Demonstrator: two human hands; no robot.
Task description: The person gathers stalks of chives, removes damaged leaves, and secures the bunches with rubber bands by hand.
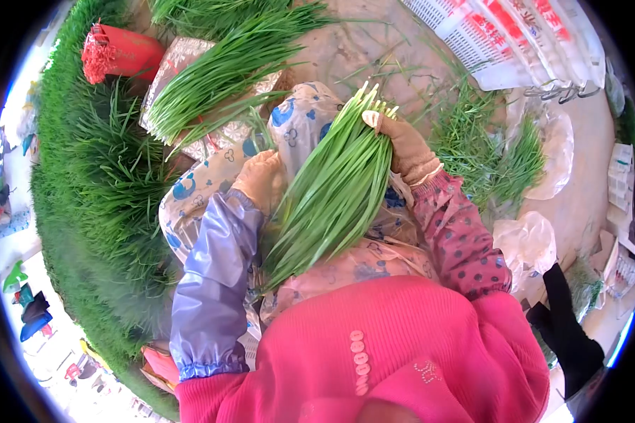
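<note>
My right hand [403, 144], in a tan glove, is closed around a bunch of garlic chives [335, 190] close to their pale cut ends. The long green leaves hang down and to the left across my lap. My left hand [260, 178], also gloved, is curled shut just left of the bunch. A few pale, limp chive blades [260, 130] stick out above its fingers. Beyond it, another pile of chives [219, 88] lies on a silvery patterned block [180, 56].
A large heap of chives [99, 183] curves along my left. A red bundle of ties [124, 53] lies at the upper left. Loose trimmings [465, 141] cover the floor to the right, near crumpled clear plastic [525, 243]. White printed bags [508, 35] hang at the upper right.
</note>
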